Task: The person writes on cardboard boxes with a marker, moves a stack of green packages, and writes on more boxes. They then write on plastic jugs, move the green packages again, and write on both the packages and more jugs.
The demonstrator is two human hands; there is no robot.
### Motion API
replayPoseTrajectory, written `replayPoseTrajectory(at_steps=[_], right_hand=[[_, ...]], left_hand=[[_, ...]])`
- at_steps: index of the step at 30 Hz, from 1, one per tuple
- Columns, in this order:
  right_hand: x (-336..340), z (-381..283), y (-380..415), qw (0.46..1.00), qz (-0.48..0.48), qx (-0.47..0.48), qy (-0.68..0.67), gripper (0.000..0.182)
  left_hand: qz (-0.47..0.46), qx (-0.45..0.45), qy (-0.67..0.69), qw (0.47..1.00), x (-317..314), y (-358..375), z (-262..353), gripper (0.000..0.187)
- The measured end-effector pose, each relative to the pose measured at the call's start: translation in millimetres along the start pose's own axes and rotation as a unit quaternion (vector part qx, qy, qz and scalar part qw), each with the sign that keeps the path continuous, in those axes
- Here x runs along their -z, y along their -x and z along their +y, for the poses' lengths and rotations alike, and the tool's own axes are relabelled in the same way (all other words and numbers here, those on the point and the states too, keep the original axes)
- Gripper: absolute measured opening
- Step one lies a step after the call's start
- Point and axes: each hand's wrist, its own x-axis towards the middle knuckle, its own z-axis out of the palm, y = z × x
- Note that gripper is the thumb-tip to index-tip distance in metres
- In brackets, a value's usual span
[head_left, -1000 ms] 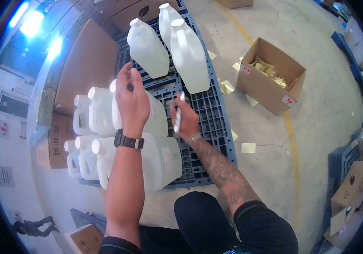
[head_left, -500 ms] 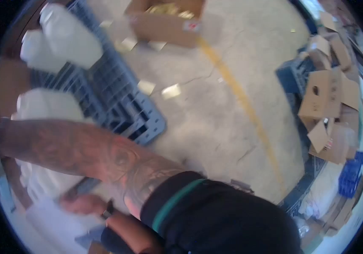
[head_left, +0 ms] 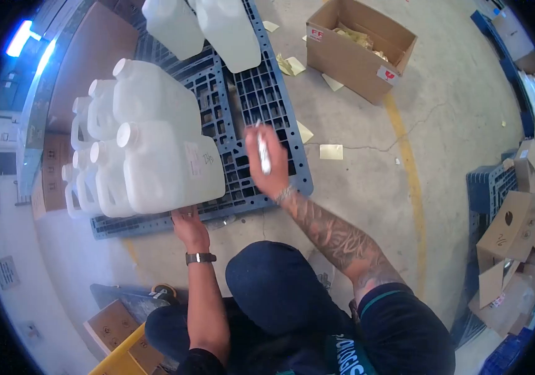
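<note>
A white, pen-like marker (head_left: 264,156) is gripped in my right hand (head_left: 270,164), whose fingers are closed around it. This hand is above the blue plastic pallet (head_left: 302,172), to the right of the jugs and apart from them. My left hand (head_left: 190,229) is at the lower edge of the nearest translucent white jerrycan (head_left: 170,165); its fingertips are hidden by the can. That can bears a label and handwritten marks (head_left: 207,157) on its right side. Several similar capped cans (head_left: 155,94) stand close together behind and to its left.
More white jugs (head_left: 230,31) stand at the pallet's far end. An open cardboard box (head_left: 348,69) is on the floor beyond, with yellowish paper pieces (head_left: 331,152) scattered nearby. Cardboard boxes (head_left: 511,225) are heaped at right. A yellow edge (head_left: 120,350) shows at lower left.
My right arm, earlier stretched far left across the jugs, has drawn back right, and the marker now shows in that hand. My left hand has moved to the near can's edge. The view has shifted.
</note>
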Motion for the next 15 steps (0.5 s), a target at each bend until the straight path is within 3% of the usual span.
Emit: replayPoseTrajectory(at_steps=[1, 2, 4, 5, 8, 10, 15], right_hand=[[-0.1, 9.6, 22.6, 0.998, -0.043, -0.025, -0.024, 0.032], [-4.7, 25.2, 38.0, 0.997, -0.059, 0.050, 0.018, 0.038], [-5.2, 29.7, 50.8, 0.982, -0.155, 0.099, 0.032, 0.059], [-4.5, 29.7, 47.5, 0.984, -0.149, 0.096, 0.021, 0.066], [-5.2, 30.0, 32.8, 0.984, -0.143, 0.104, 0.012, 0.083], [-10.8, 30.4, 26.4, 0.978, -0.160, 0.127, 0.033, 0.091], [-4.4, 32.4, 62.7, 0.984, -0.079, 0.152, 0.049, 0.087]], left_hand=[[-0.004, 0.003, -0.021, 1.000, -13.0, 14.9, 9.7, 0.052], [-0.006, 0.004, -0.038, 0.999, -27.3, 29.2, 17.1, 0.053], [0.020, 0.095, 0.011, 0.995, -58.4, 57.5, 23.0, 0.055], [0.035, 0.136, 0.043, 0.989, -67.9, 61.7, 24.5, 0.056], [0.042, 0.108, 0.043, 0.992, -77.8, 36.9, 24.0, 0.057], [-0.002, 0.139, 0.047, 0.989, -67.7, 15.3, 11.1, 0.052], [-0.082, 0.139, 0.006, 0.987, -63.9, 22.4, 10.8, 0.042]])
